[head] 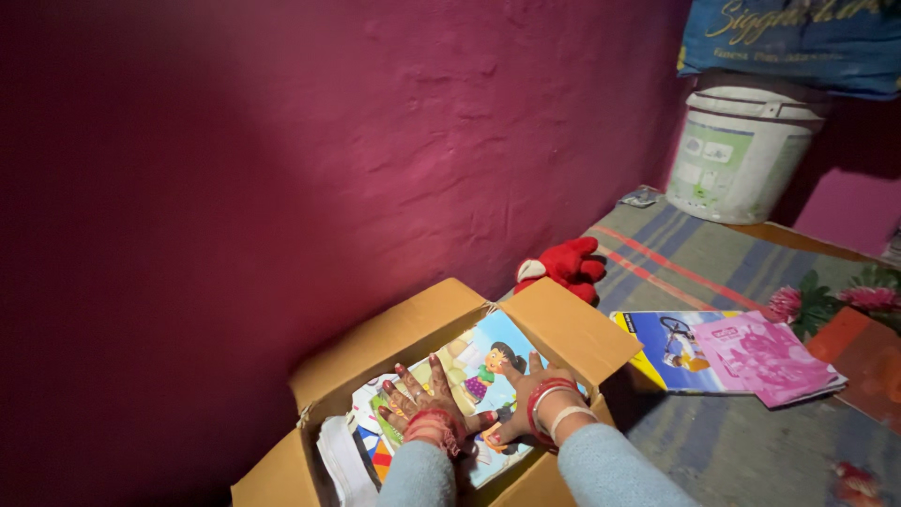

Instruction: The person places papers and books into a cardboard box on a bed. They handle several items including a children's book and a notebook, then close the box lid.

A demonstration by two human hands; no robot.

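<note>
An open cardboard box (pixel 563 324) sits on the floor by the magenta wall. Inside it lies a colourful picture book (pixel 488 352) with a cartoon child on its cover, on top of other books and white papers (pixel 343 460). My left hand (pixel 413 394) rests flat on the book's left part, fingers spread. To its right, my right hand (pixel 526 399), with red bangles at the wrist, presses flat on the same cover. Neither hand grips anything.
A red plush toy (pixel 563 266) lies beyond the box. A blue-yellow book (pixel 671 349) and a pink booklet (pixel 765 357) lie on the striped mat (pixel 676 253) to the right. A white bucket (pixel 746 155) stands far right, flowers (pixel 835 300) beside it.
</note>
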